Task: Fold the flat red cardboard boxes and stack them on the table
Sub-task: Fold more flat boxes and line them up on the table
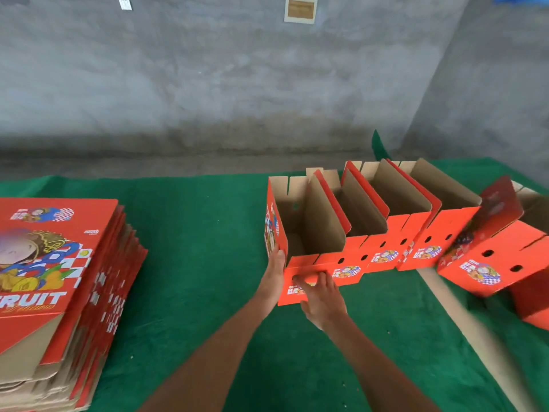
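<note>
The left hand (pixel 274 267) lies flat, fingers straight, against the left corner of the nearest folded box (pixel 309 233), and the right hand (pixel 319 295) presses spread fingers on its front wall; neither grips. That box joins a row of about 4 folded boxes (pixel 416 221) running toward 2 o'clock on the green bench (pixel 193 233). At 9 o'clock a thick pile of flat boxes (pixel 59 278) waits, so most work probably remains.
</note>
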`<state>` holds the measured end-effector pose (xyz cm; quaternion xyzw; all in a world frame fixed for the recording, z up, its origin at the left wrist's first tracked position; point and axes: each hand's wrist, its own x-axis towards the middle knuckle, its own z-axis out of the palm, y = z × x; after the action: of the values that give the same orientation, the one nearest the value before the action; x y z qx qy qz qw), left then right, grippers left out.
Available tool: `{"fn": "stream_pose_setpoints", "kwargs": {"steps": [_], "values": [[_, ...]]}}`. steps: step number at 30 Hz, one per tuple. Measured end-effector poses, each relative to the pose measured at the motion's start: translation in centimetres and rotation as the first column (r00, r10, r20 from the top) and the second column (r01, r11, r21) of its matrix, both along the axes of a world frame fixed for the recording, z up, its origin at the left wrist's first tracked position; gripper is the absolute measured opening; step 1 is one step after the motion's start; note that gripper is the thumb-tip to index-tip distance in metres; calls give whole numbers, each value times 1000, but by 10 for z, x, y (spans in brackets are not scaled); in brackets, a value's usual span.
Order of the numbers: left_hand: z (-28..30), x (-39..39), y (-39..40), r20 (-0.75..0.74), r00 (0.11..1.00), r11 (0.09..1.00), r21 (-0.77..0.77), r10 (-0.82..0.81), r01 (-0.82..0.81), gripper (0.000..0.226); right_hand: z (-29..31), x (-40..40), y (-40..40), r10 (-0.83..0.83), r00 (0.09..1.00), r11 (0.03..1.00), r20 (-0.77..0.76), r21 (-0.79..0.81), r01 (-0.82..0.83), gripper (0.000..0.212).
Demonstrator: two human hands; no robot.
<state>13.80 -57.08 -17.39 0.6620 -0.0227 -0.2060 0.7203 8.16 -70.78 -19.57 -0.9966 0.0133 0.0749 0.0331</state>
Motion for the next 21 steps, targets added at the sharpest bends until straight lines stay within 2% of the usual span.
{"fn": "stream_pose_setpoints", "kwargs": {"steps": [5, 10, 14, 16, 18, 20, 21], "values": [[5, -5, 10, 17, 1000, 995, 99, -14, 12, 56, 6, -6, 15, -41, 999, 992, -26, 115, 44, 54], [18, -18, 45, 158, 986, 974, 227, -44, 7, 47, 13, -17, 49, -144, 989, 980, -32, 136, 147, 57], [35, -31, 95, 113, 985, 937, 340, -128, 82, 42, 15, -25, 52, -168, 978, 894, -123, 399, 204, 62], [40, -39, 122, 94, 987, 885, 460, -133, 75, 47, 13, -31, 48, -212, 977, 814, -25, 549, 190, 51], [46, -51, 151, 134, 985, 857, 515, -110, 26, 41, 7, -39, 49, -343, 924, 759, 171, 629, 166, 34], [55, -62, 183, 266, 955, 782, 619, -131, -65, 39, 3, -46, 61, -483, 834, 713, 268, 673, 197, 19], [56, -66, 200, 352, 922, 731, 670, -158, -130, 40, 4, -49, 73, -501, 826, 703, 260, 679, 212, 15]]}}
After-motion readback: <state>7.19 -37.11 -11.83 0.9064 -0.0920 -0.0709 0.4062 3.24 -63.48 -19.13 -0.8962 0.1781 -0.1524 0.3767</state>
